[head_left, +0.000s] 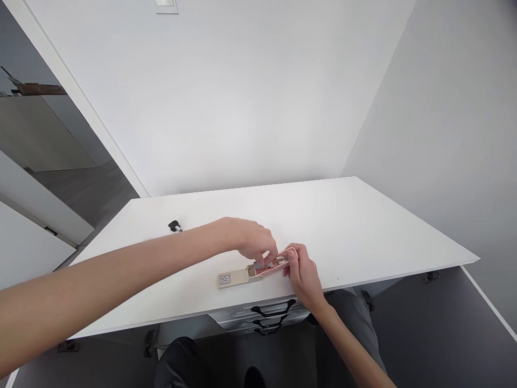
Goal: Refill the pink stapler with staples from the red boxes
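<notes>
A stapler [238, 277] lies opened out over the white tabletop, its cream base to the left and its pink upper part swung to the right with the inside showing. Around the pink end, my right hand [305, 274] is closed, thumb on top, keeping that end tilted up slightly. My left hand [258, 241] reaches over from the left, fingertips pinched at the middle of the stapler. Beneath those fingers shows a grey metal strip of staples [262, 265], partly hidden by them. A silver square plate [224, 279] sits on the base's left end.
A black-headed key [174, 226] lies on the white table [323, 215] behind my left forearm. Drawers with black handles [273, 308] are under the front edge, near my legs. A white wall [242, 97] stands behind the table, with a doorway at left.
</notes>
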Tool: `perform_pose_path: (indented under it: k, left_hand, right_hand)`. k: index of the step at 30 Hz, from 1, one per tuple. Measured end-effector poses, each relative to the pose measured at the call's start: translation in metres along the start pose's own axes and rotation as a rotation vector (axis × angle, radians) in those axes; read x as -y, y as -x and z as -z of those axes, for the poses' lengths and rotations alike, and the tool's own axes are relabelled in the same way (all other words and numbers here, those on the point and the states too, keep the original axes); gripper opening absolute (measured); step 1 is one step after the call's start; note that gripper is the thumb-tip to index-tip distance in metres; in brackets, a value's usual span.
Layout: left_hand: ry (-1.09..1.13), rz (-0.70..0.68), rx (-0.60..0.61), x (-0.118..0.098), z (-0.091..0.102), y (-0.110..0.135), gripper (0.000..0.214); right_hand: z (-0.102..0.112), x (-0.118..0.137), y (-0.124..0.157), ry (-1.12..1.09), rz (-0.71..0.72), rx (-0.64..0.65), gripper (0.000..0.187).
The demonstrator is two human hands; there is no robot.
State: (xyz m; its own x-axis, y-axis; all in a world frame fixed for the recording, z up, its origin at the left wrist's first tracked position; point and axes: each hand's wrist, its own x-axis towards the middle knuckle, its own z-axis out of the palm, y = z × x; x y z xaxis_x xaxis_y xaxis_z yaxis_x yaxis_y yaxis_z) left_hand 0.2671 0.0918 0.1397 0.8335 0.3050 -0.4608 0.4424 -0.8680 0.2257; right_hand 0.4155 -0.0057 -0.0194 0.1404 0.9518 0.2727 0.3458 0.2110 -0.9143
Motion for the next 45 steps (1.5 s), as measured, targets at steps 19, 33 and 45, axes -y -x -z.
perform_pose_path:
  k: [19,33,45]
  left_hand:
    - [0.217,0.012,0.240,0.013,0.003,-0.013,0.004]
    - [0.475,-0.106,-0.086,0.025,-0.008,-0.003,0.011]
    - [1.714,0.099,-1.065,0.046,-0.118,0.046,0.025]
  right_hand:
    - [0.001,-0.004,0.003,0.015,0.010,0.060,0.036]
    - [0.001,-0.001,0.002,-0.004,0.012,0.070,0.034]
    - [0.001,0.005,0.002,0.008,-0.034,-0.050,0.041]
